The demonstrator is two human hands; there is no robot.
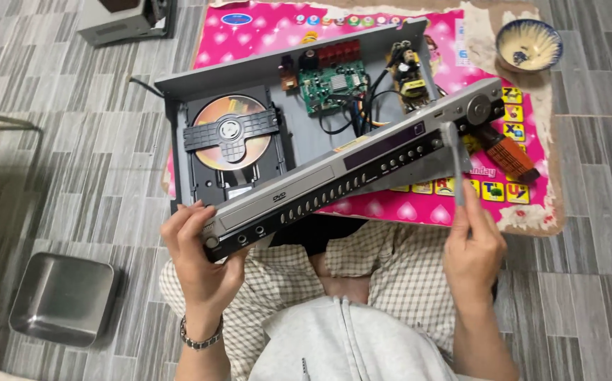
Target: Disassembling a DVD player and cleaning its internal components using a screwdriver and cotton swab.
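open disc player held at both ends

head view: one silver disc player point(299, 127) lies with its lid off on a pink play mat point(419, 204) on the grey tiled floor. its front panel point(348, 176) is tilted toward the person. the left hand point(204, 264) is clamped on the left end of that panel, fingers wrapped over its top edge and thumb beneath. the right hand point(472, 250) is closed around the handle of one grey toothbrush point(454, 159), which stands upright with its head touching the panel near the right end. the two hands are well apart, one at each end of the panel.

inside the case sit one disc point(230, 132) in the black tray on the left, one green circuit board point(333, 88) in the middle and one smaller board with a yellow part point(408, 74) on the right. one paintbrush with an orange-brown handle point(507, 152) lies on the mat just beyond the panel's right end. one ceramic bowl point(530, 44) sits at the mat's far right corner. one steel tray point(62, 298) rests on the floor at the person's left.
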